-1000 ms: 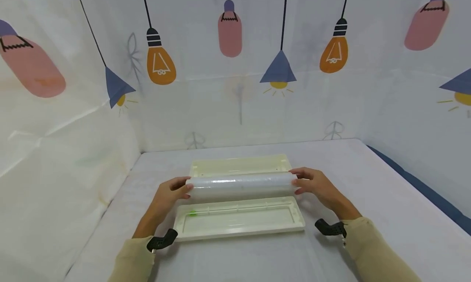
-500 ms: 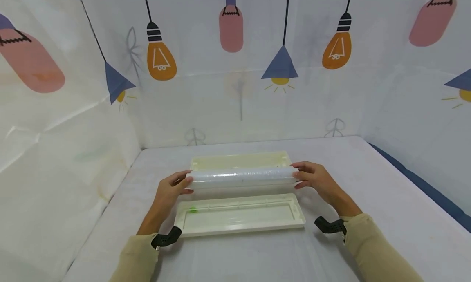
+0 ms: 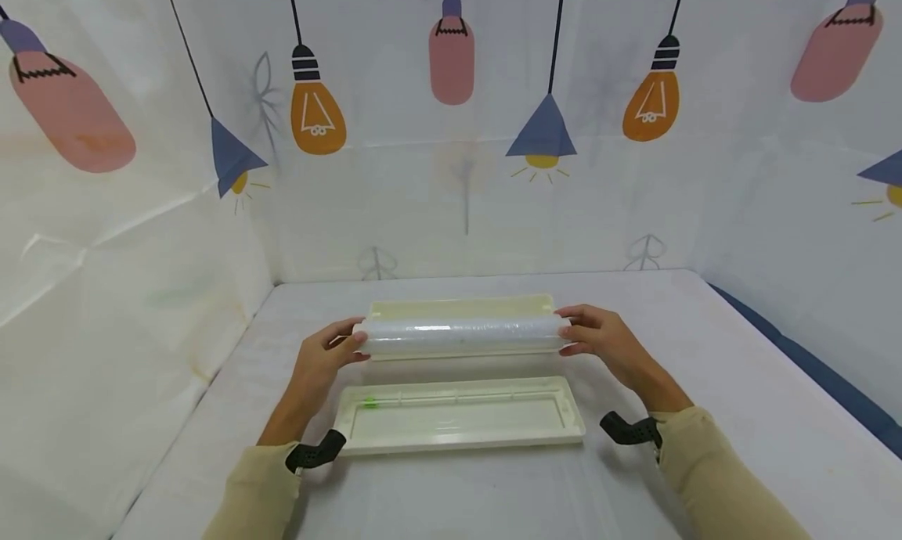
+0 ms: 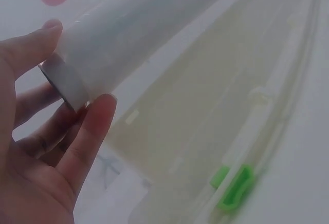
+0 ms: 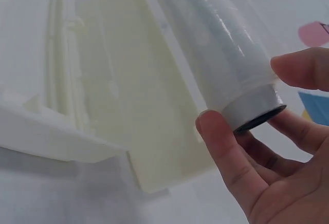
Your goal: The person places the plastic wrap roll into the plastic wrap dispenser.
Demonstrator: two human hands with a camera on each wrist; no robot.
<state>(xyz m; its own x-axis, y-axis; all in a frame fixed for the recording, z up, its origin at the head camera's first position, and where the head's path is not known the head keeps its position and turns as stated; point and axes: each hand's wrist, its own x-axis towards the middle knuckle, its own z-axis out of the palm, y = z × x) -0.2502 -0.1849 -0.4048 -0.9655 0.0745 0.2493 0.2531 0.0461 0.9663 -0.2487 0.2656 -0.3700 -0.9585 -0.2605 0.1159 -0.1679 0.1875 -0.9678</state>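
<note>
A roll of clear cling film (image 3: 461,335) spans between both hands, lengthwise from left to right. My left hand (image 3: 317,360) grips its left end, thumb and fingertips around the rim. At the opposite end, my right hand (image 3: 602,348) holds the roll the same way; the dark end rim shows in the right wrist view. Behind and partly hidden by the roll lies a shallow cream plastic tray (image 3: 461,308). A second cream piece (image 3: 458,426), long and shallow with a raised rail, lies nearer to me. On that rail sits a green slider (image 4: 236,187).
A white-covered table (image 3: 705,368) carries both cream pieces. A white curtain (image 3: 395,203) printed with lamps stands at the back and sides. Black camera mounts (image 3: 317,450) sit at the wrists, beside beige sleeves.
Both hands have moved the roll slightly away from me, over the rear tray. The gap to the front cream piece is wider, and that piece stays in place.
</note>
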